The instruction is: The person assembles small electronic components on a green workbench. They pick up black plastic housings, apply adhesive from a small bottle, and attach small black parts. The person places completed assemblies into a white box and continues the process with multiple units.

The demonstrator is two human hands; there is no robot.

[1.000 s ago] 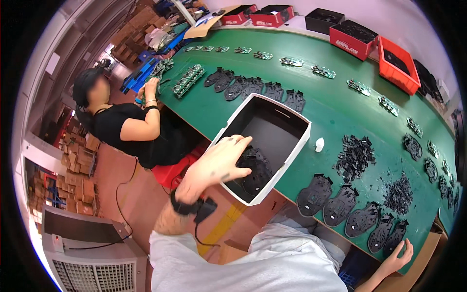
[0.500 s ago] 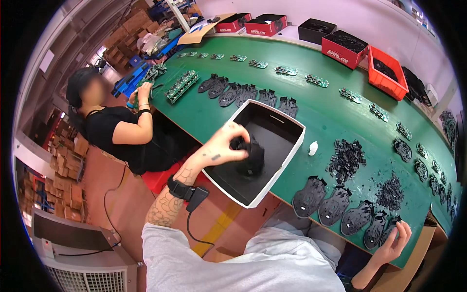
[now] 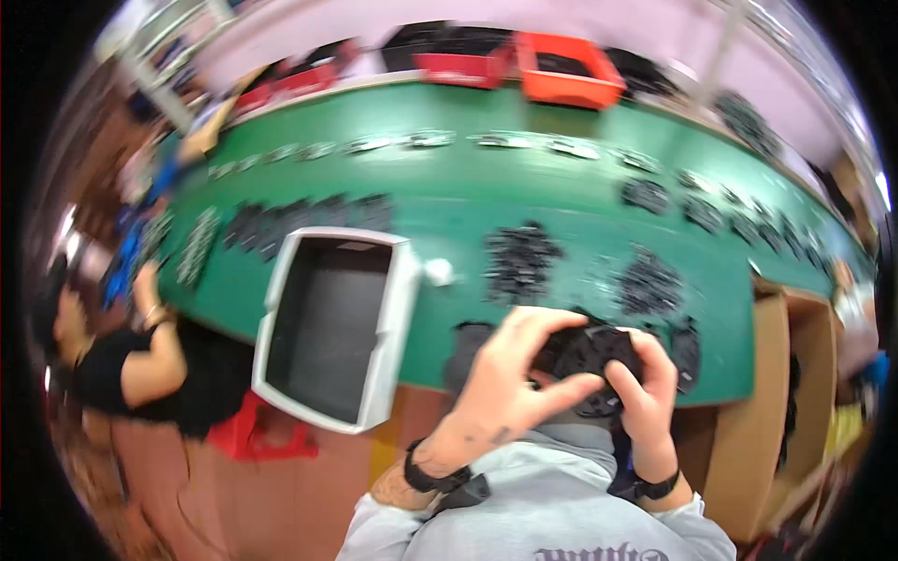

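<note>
Just above the near edge of the green table, a black plastic shell (image 3: 599,353) is held between my two hands. My left hand (image 3: 510,383) grips it from the left, with the thumb on its near face. From the right, my right hand (image 3: 647,388) closes on it, thumb pressed to the same face. Motion blur hides its finer detail. More dark shells lie on the table, one (image 3: 468,344) beside my left hand and one (image 3: 687,355) beyond my right. Beyond my hands are two heaps of small black pieces, one (image 3: 521,262) left and one (image 3: 649,282) right.
A white box (image 3: 400,309) with a dark inside juts over the table's front edge. Near it stands a small white bottle (image 3: 438,272). Circuit boards (image 3: 500,140) line the back, below an orange crate (image 3: 566,89). A cardboard box (image 3: 786,393) is at right; a co-worker (image 3: 140,374) is at left.
My left hand has left the white box with a black part and come right to meet my right hand, which has risen from the table's shells. The view has swung right.
</note>
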